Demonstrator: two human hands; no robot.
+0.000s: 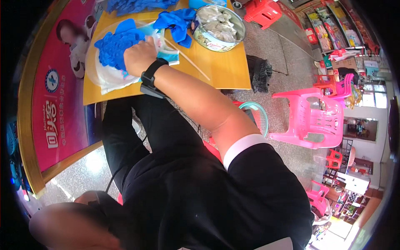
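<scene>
Beside a pink poster panel (50,112), crumpled blue pieces (110,48) lie heaped on white sheeting (109,84) atop a yellow counter (221,71). The right hand (140,57), fingers curled, rests at the heap's right side, its grip impossible to tell; the left hand is out of frame. Farther right: a thin stick (188,60), a round tin (216,43) and a pink chair (307,121).
</scene>
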